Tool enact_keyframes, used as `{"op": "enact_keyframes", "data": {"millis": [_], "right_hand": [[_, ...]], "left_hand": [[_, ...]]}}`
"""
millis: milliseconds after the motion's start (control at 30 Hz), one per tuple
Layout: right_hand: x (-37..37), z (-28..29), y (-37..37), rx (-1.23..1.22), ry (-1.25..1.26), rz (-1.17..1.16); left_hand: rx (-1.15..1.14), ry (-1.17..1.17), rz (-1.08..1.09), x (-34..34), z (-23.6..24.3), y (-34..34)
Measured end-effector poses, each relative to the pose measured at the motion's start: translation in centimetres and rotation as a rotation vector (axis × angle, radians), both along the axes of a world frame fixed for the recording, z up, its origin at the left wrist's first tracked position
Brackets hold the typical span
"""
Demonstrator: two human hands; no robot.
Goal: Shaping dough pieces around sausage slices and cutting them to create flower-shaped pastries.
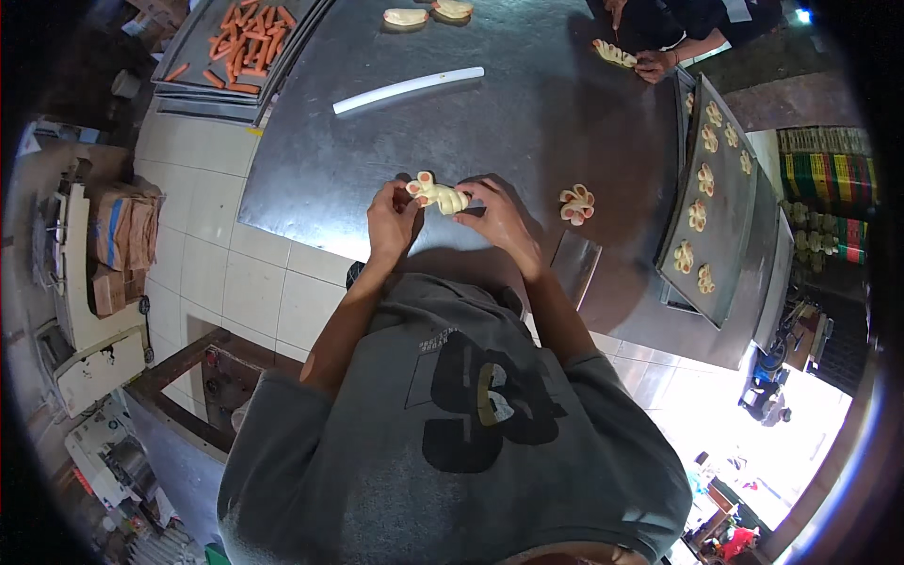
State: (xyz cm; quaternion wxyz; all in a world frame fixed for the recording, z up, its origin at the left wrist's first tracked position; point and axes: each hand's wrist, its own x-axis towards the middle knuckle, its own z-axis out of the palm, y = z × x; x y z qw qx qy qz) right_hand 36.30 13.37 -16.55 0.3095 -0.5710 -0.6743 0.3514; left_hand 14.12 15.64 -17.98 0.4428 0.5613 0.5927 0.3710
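Dough piece (441,196), pale and with pinkish-orange sausage inside, is held between both hands near the front edge of the dark metal surface (405,146), directly ahead of the person's torso. Left hand (388,221): grip narrow, thumb and fingers closed on the left end of the dough piece, where cut sausage faces are fanned outward. Right hand (496,218): grip likewise narrow, pinching the right end, where the dough shows as a row of ridges. Dark patch under the right thumb; cannot tell whether tool or shadow. To the right of the right hand, well apart from it, a flower-shaped piece (577,204) lies flat on the surface, cut faces up. Flat metal plate (576,266) near the right forearm. White rod (408,90) lies at a slant beyond the hands; two dough rolls (427,13) sit at the far edge of view. Upper left: sausages (250,47) heaped on a metal tray (185,87). Right side: a larger tray (723,231) bearing several shaped dough pieces (697,215), spaced apart. Upper right: a co-worker's hand (653,66) touches one end of another dough roll (614,54).
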Motion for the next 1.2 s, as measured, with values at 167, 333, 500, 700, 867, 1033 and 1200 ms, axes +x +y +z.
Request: {"op": "enact_keyframes", "data": {"millis": [167,333,500,700,867,1033,1200], "right_hand": [[-0.1,0.3,0.3,0.058,-0.084,0.028],[0.0,0.4,0.9,0.019,-0.086,0.061],[0.7,0.1,1.5,-0.003,-0.064,0.117],[0.9,-0.4,1.3,-0.044,0.057,0.087],[0.7,-0.6,1.3,-0.055,0.071,0.059],[0.6,-1.2,1.1,-0.014,0.034,0.046],[0.7,-1.0,1.0,0.005,-0.008,0.045]], "left_hand": [[0.189,0.113,0.020,0.2,0.8,-0.6],[0.531,0.563,-0.399,1.9,2.5,-0.5],[0.541,0.561,-0.494,1.9,0.9,0.7],[0.507,0.489,-0.362,1.4,0.7,0.5],[0.663,0.464,-0.375,2.2,1.0,-0.1],[0.574,0.462,-0.396,2.8,0.2,-0.2],[0.621,0.409,-0.353,2.3,2.1,1.8]]}}
